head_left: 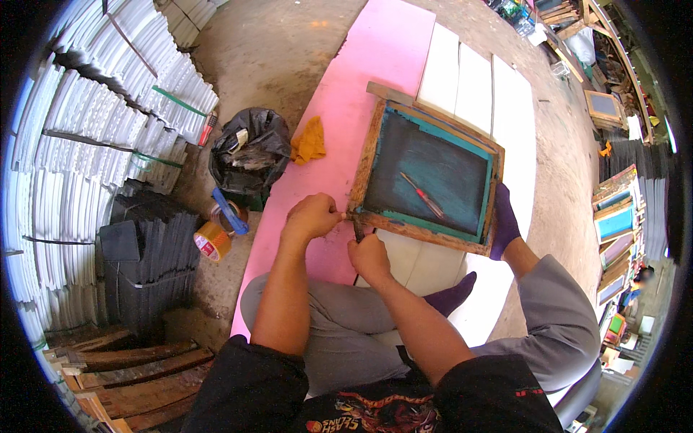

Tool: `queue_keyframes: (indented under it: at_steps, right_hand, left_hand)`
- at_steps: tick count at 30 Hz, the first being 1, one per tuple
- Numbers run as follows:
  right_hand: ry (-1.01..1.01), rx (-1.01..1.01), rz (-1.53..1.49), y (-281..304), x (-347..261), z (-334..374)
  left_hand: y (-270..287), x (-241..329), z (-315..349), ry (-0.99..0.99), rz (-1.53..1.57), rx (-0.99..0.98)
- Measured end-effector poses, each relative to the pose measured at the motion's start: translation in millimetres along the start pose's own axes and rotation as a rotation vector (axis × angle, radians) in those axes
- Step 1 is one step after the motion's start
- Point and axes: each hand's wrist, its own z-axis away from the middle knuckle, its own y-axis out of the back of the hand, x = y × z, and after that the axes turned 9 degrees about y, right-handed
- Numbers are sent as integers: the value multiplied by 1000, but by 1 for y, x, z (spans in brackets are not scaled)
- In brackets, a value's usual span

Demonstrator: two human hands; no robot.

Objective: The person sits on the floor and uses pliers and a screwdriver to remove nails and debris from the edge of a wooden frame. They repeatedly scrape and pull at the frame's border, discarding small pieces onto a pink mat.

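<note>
Pinching by the frame (426,234), left hand (310,217) faces right hand (370,257) clenching a tool (359,230).

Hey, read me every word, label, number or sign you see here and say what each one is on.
Shirt: lettering beside a coloured picture; I don't copy out printed words.
Sleeve: a small red mark, too small to read.
Orange tape: a red-and-white label, too small and blurred to read.
Frame and screwdriver: no lettering that I can make out.
</note>
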Motion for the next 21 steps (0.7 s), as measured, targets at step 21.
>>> queue_keyframes:
  at_steps: [21]
  right_hand:
    - [391, -270, -186, -16, 16, 14]
  left_hand:
    - [-3, -26, -14, -40, 54, -131]
